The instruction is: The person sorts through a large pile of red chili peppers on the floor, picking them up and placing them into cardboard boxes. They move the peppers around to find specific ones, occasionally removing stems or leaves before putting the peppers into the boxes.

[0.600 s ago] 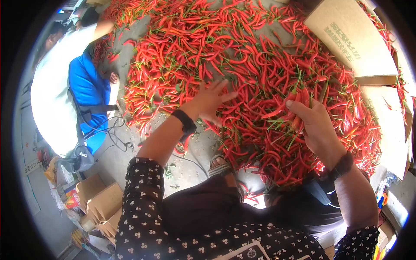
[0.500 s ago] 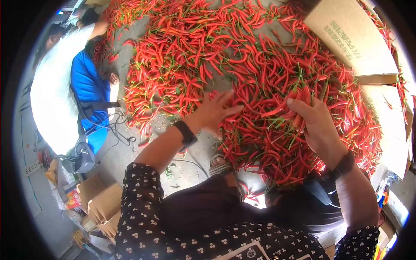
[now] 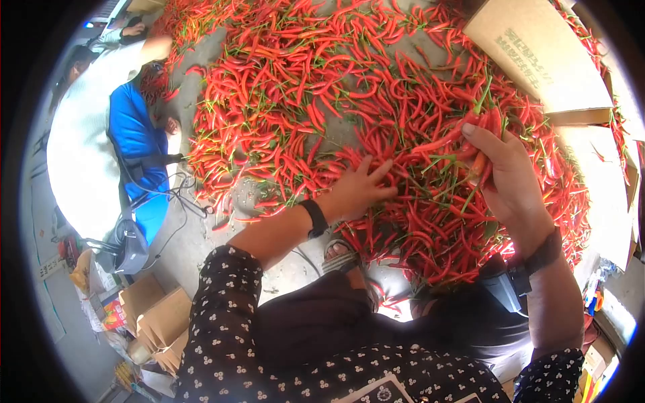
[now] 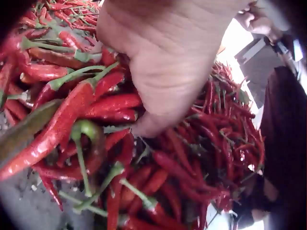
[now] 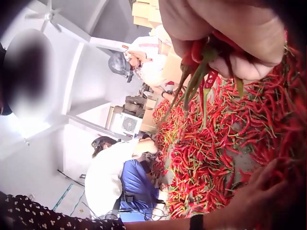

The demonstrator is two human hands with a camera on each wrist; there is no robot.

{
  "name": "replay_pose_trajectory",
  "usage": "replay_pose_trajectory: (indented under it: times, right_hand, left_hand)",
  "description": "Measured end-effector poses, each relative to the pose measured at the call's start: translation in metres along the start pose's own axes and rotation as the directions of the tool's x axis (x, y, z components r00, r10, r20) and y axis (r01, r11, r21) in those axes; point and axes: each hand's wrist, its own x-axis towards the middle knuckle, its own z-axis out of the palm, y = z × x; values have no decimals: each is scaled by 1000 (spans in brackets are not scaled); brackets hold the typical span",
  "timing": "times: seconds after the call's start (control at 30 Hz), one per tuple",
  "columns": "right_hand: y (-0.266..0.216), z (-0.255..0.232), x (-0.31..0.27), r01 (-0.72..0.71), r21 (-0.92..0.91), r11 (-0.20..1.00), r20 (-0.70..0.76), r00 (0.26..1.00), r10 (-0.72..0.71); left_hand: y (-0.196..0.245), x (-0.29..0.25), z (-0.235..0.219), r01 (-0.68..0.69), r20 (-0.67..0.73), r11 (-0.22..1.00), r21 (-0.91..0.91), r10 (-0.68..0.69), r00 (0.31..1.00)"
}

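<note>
Red chili peppers [image 3: 269, 87] with green stems cover the floor in front of me in a wide, loose heap. My right hand [image 3: 510, 178], raised over the right part of the heap, grips a small bunch of chili peppers [image 3: 492, 122] between thumb and curled fingers. Green stems [image 5: 206, 62] poke out of that bunch in the right wrist view. My left hand [image 3: 359, 193] reaches down to the near side of the heap with its fingers spread. In the left wrist view its thumb tip [image 4: 146, 127] touches chili peppers, while the other fingers are hidden behind the hand.
A cardboard box with raised flaps [image 3: 537, 60] borders the heap at right. Another person in a white shirt [image 3: 91, 148] sits at left beside loose black cables [image 3: 178, 195]. Folded cardboard [image 3: 161, 319] lies at lower left; my sandalled foot [image 3: 339, 255] is at the heap's near edge.
My left hand has moved right and closer to my body, down onto the peppers. The right hand has risen slightly up and to the right, still holding its bunch.
</note>
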Motion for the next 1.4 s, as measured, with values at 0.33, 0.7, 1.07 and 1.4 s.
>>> replay_pose_trajectory:
  times: [0.33, 0.7, 1.07, 1.4]
  right_hand:
    - [-5, -1, -8, -10, 23, 1000, -12, 1000, 10]
    - [-14, -17, -21, 5, 58, 998, -6, 1000, -5]
    - [-72, 10, -57, 46, 201, 979, 209, 974, -89]
    - [-94, 18, -30, -1, 498, 867, 395, 890, -226]
  left_hand:
    - [-6, -2, -1, -77, -44, 994, -75, 74, 996]
    - [-17, -8, -25, -131, -243, 959, -252, 68, 968]
    - [10, 72, -165, 30, -27, 217, -976, -255, 967]
    - [0, 41, -193, 71, 29, 107, -992, -355, 934]
